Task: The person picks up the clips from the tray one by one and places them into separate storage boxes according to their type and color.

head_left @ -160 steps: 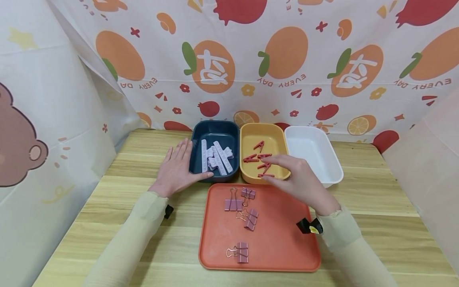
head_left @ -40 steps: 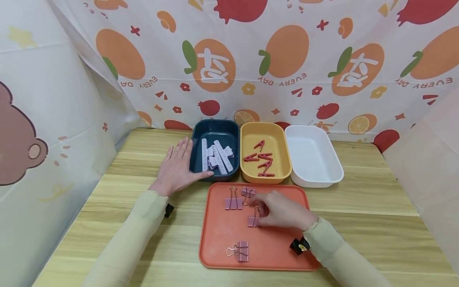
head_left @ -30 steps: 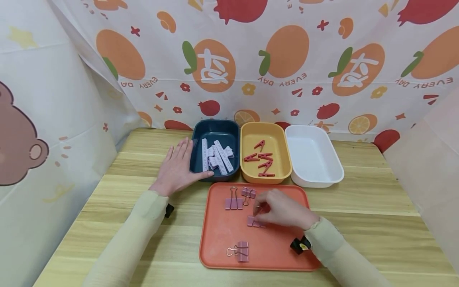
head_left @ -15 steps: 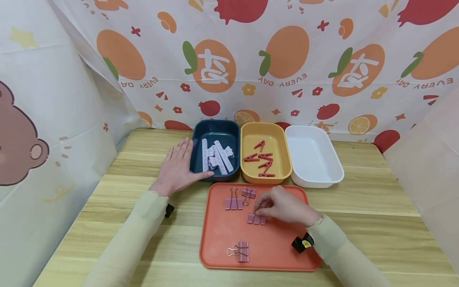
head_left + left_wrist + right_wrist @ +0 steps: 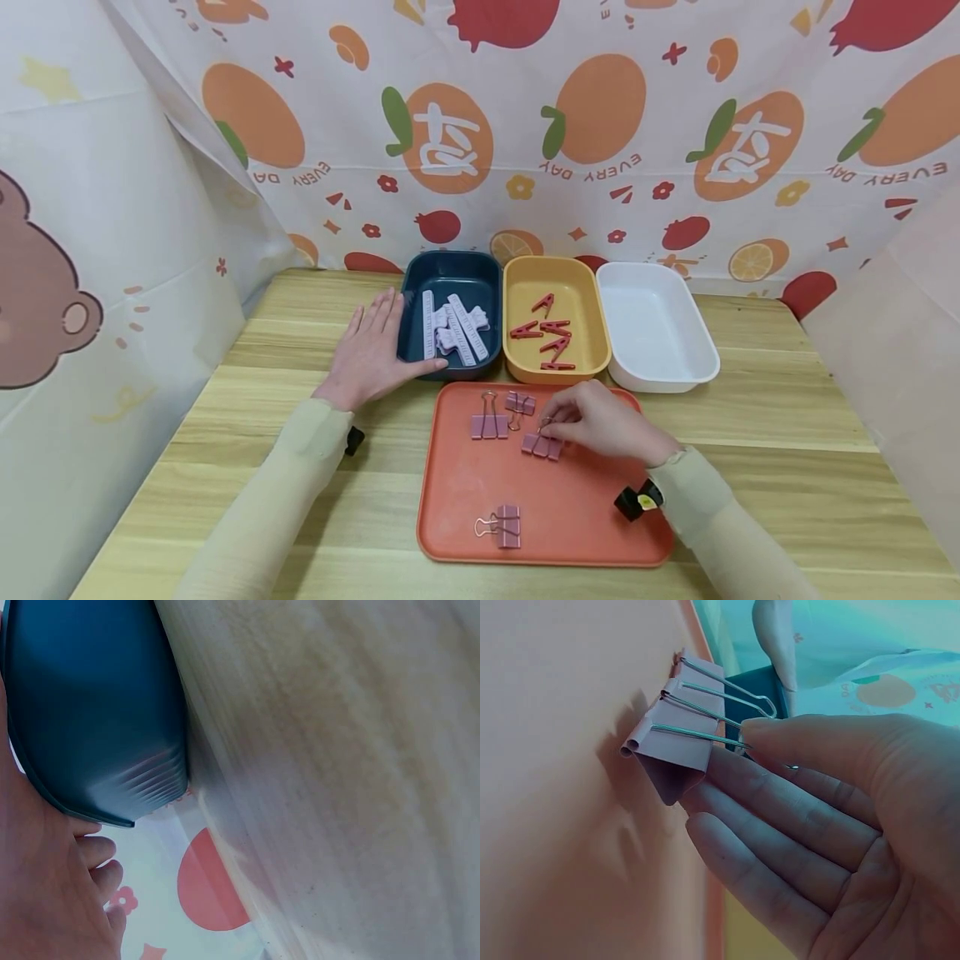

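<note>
My right hand [image 5: 596,421] pinches a pink binder clip [image 5: 542,447] by its wire handle, over the orange tray [image 5: 592,525]. In the right wrist view the thumb and a finger grip the handle, and the clip's pink body [image 5: 682,712] hangs just off the tray surface. Several other pink binder clips lie on the tray, one [image 5: 507,527] near its front edge and another [image 5: 489,426] towards the back. My left hand [image 5: 371,350] rests with straight fingers along the left rim of the dark blue bin [image 5: 452,260], its thumb over the front rim.
Lilac ruler-shaped clips [image 5: 461,329] lie in the blue bin. Beside it, a yellow bin [image 5: 555,271] holds several small red clips [image 5: 555,327]. A white bin [image 5: 656,325] stands at the right. Wooden tabletop [image 5: 780,433] surrounds the tray, and a fruit-print cloth [image 5: 480,217] hangs behind.
My right hand has come from the yellow bin down to the tray and taken a binder clip by its handle. Lately the clip has risen slightly and moved back. The left hand stays put.
</note>
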The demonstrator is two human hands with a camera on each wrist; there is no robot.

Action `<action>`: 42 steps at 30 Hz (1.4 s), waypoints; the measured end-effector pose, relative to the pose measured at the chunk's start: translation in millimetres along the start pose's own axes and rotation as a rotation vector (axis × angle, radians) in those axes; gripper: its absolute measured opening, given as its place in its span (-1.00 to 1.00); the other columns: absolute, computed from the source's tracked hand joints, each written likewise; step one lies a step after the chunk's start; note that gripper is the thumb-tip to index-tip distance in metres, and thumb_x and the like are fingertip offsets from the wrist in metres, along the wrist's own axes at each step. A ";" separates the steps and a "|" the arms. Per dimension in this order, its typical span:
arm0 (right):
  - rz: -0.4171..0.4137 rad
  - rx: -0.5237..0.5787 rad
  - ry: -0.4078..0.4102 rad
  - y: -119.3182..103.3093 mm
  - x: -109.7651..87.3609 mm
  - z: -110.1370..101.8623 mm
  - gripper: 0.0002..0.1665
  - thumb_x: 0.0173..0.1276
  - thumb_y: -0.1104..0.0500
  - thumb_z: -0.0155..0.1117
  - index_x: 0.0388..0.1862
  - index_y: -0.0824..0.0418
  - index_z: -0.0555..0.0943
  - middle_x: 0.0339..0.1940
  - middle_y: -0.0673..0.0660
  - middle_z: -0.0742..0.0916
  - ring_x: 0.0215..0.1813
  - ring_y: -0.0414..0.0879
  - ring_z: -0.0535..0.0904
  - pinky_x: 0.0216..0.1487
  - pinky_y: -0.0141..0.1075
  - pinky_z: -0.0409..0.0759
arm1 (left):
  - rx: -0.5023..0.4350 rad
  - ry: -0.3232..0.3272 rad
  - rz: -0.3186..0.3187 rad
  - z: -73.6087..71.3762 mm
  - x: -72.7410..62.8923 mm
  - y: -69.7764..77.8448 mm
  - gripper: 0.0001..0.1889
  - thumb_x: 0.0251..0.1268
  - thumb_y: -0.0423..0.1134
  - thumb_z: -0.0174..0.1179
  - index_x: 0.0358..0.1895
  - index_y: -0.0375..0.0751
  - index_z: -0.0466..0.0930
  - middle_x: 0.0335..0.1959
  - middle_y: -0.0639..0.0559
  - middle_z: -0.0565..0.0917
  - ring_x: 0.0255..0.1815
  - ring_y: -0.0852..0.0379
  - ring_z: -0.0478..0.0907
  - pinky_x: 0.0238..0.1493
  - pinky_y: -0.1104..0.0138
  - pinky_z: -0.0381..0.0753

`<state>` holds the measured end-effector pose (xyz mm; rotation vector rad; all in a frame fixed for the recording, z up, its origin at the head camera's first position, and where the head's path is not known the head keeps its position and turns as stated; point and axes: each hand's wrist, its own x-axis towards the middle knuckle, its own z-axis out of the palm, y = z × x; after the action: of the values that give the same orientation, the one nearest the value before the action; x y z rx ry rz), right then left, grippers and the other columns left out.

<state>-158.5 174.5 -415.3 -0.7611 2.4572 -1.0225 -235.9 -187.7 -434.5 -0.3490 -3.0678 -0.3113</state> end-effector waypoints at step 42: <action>-0.036 0.014 0.272 3.4 -24.0 -55.9 -0.91 0.33 0.25 0.48 -0.22 0.08 0.78 -0.33 -0.09 0.78 -0.27 -0.10 0.73 -0.16 -0.26 0.72 | 0.016 0.015 0.010 -2.2 -2.7 1.7 0.41 -0.04 0.74 -0.01 0.65 -0.31 -0.17 0.65 -0.28 -0.09 0.63 -0.25 -0.15 0.57 -0.10 -0.30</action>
<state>-169.8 220.9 -377.5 -0.7037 2.6669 -1.2270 -232.9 -187.1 -432.2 -0.3594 -3.0505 -0.2881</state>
